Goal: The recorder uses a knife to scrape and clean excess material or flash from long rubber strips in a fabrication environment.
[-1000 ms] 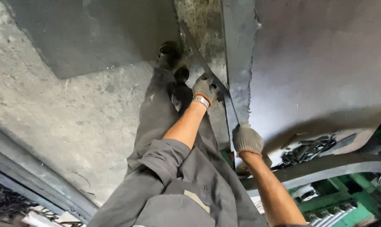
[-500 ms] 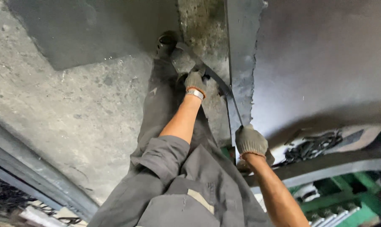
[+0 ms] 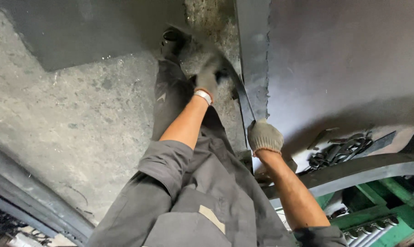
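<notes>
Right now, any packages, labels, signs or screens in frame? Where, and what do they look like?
No packages, signs or screens in view.
Pale patch: on the grey work clothes, low centre; small tan rectangle, possibly a label, nothing legible.
Otherwise only bare metal: the left hand and right hand, both gloved, hold a dark curved metal strip beside a large grey steel sheet.

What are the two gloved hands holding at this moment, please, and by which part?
Both grip one long, dark, curved metal strip: the left hand near its far end, blurred by motion, the right hand at its near end.
</notes>
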